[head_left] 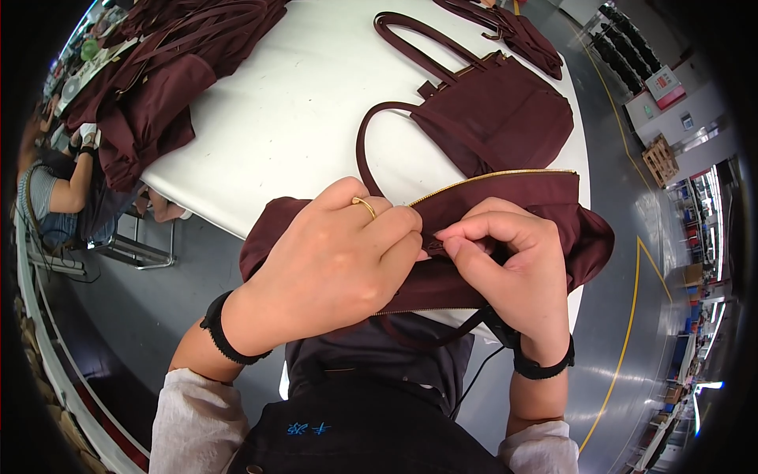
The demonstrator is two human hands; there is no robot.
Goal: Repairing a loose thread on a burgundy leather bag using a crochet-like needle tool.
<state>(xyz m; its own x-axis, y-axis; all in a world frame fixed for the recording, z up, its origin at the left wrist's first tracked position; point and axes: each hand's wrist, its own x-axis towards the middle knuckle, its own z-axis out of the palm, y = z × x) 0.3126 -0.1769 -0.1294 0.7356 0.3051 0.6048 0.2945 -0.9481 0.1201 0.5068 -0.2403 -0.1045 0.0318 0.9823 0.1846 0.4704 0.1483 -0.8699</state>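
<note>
From afar, I see the left hand (339, 249) and right hand (525, 261) close together over the unzipped maroon bag (438, 284), the right one's fingers pinched. Beyond it, I have a second maroon bag (505, 110) on the white desk (276, 110).

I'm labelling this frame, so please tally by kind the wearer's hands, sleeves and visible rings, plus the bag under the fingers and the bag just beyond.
Hands: 2, left hand and right hand
Sleeves: 2, left sleeve and right sleeve
Rings: 1, gold ring
Maroon bags: 2, open bag and farther bag
Total: 7
</note>
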